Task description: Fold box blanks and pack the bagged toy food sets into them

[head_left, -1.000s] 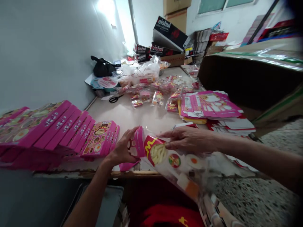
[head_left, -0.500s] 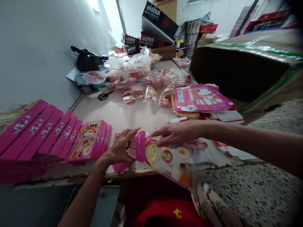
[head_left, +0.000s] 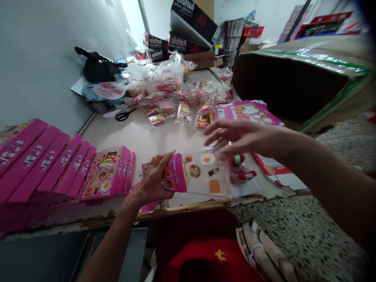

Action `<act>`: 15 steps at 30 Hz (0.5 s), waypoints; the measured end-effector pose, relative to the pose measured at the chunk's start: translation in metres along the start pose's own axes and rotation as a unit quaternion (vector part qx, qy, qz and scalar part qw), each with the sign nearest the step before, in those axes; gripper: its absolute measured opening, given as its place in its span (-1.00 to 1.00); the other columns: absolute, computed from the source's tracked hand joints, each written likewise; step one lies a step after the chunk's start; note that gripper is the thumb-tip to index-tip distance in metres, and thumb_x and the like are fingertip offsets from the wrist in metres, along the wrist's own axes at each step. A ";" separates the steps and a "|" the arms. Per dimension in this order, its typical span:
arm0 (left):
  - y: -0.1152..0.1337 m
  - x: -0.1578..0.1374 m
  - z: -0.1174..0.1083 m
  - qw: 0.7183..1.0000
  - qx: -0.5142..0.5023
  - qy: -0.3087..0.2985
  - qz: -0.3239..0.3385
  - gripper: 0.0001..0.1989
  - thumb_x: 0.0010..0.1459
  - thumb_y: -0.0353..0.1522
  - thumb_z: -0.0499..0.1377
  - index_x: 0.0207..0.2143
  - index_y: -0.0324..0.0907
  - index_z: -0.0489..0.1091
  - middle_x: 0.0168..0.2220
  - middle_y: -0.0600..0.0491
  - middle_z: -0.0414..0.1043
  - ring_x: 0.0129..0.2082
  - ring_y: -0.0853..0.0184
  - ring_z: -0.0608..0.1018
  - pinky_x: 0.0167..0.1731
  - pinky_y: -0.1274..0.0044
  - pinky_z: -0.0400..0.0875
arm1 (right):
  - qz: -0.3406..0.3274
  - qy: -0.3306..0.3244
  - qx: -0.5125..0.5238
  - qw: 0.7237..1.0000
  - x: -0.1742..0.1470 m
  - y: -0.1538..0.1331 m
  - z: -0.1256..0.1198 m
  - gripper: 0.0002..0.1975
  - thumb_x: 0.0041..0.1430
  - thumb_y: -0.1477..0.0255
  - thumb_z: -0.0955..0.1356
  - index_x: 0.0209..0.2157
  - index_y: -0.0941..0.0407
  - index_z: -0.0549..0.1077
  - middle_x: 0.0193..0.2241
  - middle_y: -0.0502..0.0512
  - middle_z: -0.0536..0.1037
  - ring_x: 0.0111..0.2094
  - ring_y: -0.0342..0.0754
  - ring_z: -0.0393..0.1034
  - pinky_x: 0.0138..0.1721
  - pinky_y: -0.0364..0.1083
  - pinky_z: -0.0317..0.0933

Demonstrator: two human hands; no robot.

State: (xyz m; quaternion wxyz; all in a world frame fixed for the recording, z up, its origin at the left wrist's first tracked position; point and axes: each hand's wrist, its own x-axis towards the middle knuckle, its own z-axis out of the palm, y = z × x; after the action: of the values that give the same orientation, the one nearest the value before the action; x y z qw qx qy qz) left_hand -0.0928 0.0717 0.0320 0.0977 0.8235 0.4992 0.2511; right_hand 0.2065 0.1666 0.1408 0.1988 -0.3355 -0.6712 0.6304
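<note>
My left hand (head_left: pixel 151 180) grips a pink printed box (head_left: pixel 178 174) near the table's front edge, thumb below and fingers over the top. A clear plastic tray (head_left: pixel 201 188) sticks out of the box's right end, its inner part hidden by the box. Toy food shows in it: a fried egg (head_left: pixel 207 159), a round piece with green and red (head_left: pixel 194 171), a dark bottle shape (head_left: pixel 213 171) and an orange square (head_left: pixel 214 187). My right hand (head_left: pixel 237 135), slightly blurred, is over the tray's right end with fingers apart, holding nothing. Whether its thumb touches the tray, I cannot tell.
Pink boxes (head_left: pixel 104 172) stand in rows at left. Small clear bags of toy pieces (head_left: pixel 184 112) lie farther back, beside scissors (head_left: pixel 125 114). Flat pink cartons (head_left: pixel 249 111) are stacked at right, before a large open cardboard box (head_left: pixel 293 86). Red pieces (head_left: pixel 246 175) lie right of the tray.
The tray has gone from tilted over the table edge to lying level on the table, lined up with the box. My right hand has lifted off it. The view has shifted slightly.
</note>
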 end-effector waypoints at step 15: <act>0.008 -0.008 -0.003 0.958 -0.274 0.075 0.045 0.23 -0.29 -0.35 0.45 0.45 -0.06 0.00 0.38 -0.17 0.16 0.32 -0.18 0.28 0.27 0.11 0.25 | -0.168 0.350 0.085 0.918 0.053 0.066 0.142 -0.54 -0.17 0.23 0.63 -0.34 0.05 0.38 -0.41 -0.10 0.36 -0.39 -0.13 0.24 -0.33 -0.13 0.22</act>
State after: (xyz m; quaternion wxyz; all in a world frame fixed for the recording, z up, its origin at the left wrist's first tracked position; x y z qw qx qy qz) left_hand -0.0910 0.0606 0.0357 0.2707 0.7654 0.3797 0.4435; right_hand 0.0843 0.1013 0.0500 0.5514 -0.3987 -0.5493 0.4850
